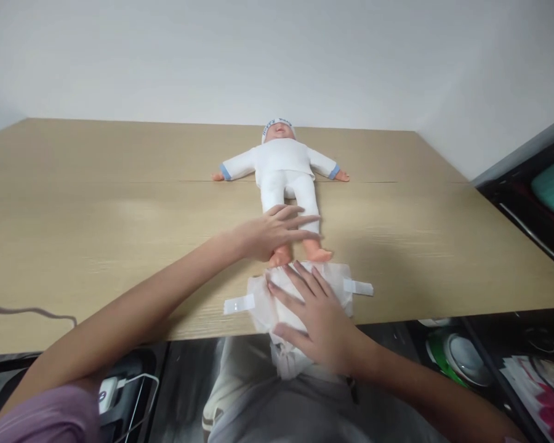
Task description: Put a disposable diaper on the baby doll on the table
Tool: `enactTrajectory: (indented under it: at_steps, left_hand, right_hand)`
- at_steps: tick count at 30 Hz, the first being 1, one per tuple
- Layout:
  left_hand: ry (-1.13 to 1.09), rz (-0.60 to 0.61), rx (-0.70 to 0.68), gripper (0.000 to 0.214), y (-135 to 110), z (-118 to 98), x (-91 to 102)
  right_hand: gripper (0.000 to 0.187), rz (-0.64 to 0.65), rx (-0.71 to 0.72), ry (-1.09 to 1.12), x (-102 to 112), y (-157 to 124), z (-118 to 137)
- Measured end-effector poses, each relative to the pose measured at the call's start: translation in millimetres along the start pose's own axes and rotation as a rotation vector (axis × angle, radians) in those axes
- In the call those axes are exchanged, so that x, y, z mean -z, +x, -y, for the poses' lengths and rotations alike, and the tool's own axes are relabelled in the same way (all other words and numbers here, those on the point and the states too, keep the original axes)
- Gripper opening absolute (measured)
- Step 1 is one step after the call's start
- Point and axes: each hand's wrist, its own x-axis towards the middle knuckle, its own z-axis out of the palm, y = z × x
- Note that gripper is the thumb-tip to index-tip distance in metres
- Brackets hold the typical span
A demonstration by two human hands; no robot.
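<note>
A baby doll in white clothes and a cap lies on its back on the wooden table, arms spread, feet toward me. My left hand rests over its lower legs with fingers stretched out, just above the bare feet. A white diaper lies unfolded at the table's near edge, its tape tabs sticking out left and right. My right hand presses flat on the diaper, fingers spread. The diaper's near end hangs over the table edge.
A white wall stands behind the table. A dark shelf with a teal item is at the right. Below the right edge sit bowls and papers. A thin cable lies at the left edge; a charger is below.
</note>
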Motion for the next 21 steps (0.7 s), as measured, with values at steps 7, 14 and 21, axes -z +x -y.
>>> enactTrajectory:
  at_steps: [7, 14, 21]
  left_hand:
    - [0.027, -0.148, -0.135, 0.056, 23.4, 5.4, -4.7]
    - [-0.106, -0.253, -0.183, 0.027, 36.8, 12.4, 21.8]
    - [-0.490, -0.529, -0.079, 0.028, 31.9, 31.8, 72.2]
  right_hand:
    - [0.077, 0.098, -0.015, 0.039, 11.5, 4.2, -0.1]
    - [0.070, 0.215, 0.024, 0.072, 25.7, 21.8, -18.9]
    - [0.068, 0.140, 0.080, -0.016, 17.8, 49.2, -44.2]
